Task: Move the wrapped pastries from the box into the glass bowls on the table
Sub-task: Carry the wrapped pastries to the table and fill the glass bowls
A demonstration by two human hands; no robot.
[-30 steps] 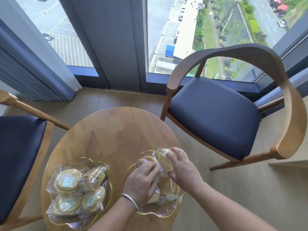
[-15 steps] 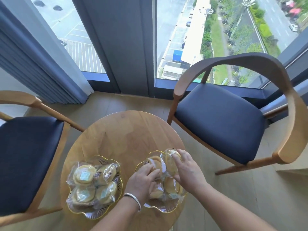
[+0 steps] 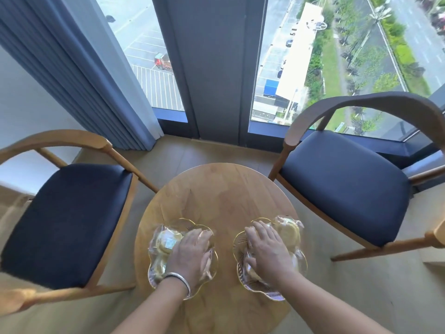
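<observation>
Now, pastries (image 3: 166, 242) under left hand (image 3: 191, 253)

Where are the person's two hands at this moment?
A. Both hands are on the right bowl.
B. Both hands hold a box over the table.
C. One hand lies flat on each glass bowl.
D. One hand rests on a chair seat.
C: the left hand lies flat over the pastries in the left glass bowl, and the right hand lies flat over those in the right glass bowl.
</observation>
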